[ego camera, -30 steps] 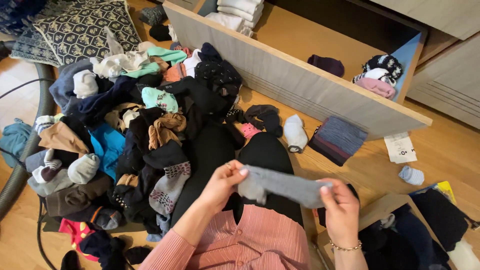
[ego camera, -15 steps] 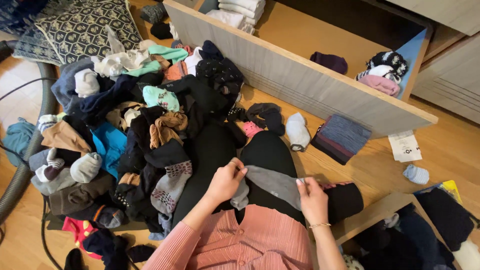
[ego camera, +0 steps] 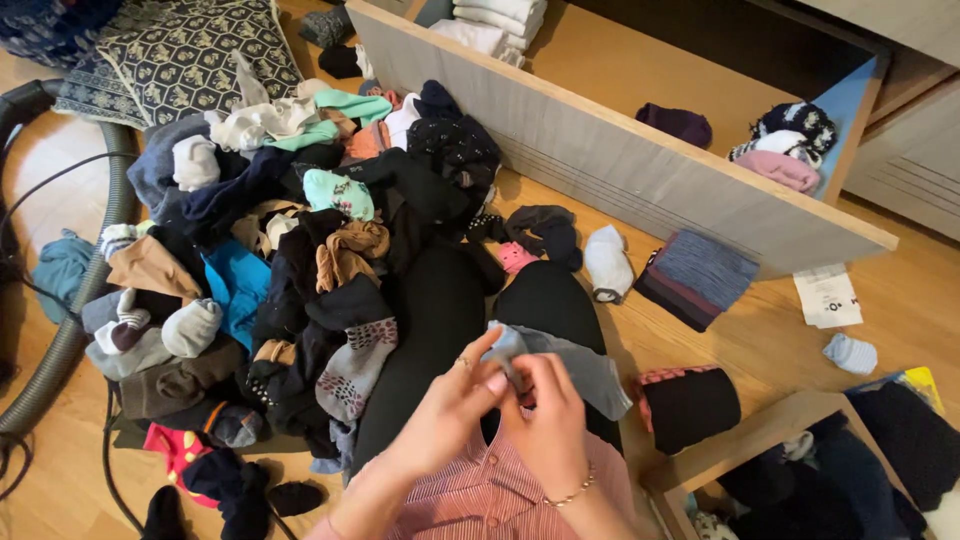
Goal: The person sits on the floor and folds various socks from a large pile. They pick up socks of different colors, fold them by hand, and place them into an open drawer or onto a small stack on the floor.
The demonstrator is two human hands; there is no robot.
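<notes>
Grey sock (ego camera: 575, 362) between both hands, over lap

Grey sock (ego camera: 570, 362) (soft, folded over) draped across the black-clad lap.

I can't see the near end of the grey sock (ego camera: 575, 362): my left hand (ego camera: 455, 400) and right hand (ego camera: 545, 425) close over it, and the fingertips pinching it are lost in the fold. Both forearms run off the bottom edge. The clothes pile (ego camera: 290, 260) buries most of its lower layers, so many pieces show only as scraps of colour. The open drawer (ego camera: 620, 165) is cut by the top edge, along with the folded white stack (ego camera: 495, 22) inside. The paper tag (ego camera: 828, 296) carries print too small to make out. At the lower right corner, a wooden box (ego camera: 745, 440) holds dark things (possibly more socks) that are cropped and shadowed.
</notes>
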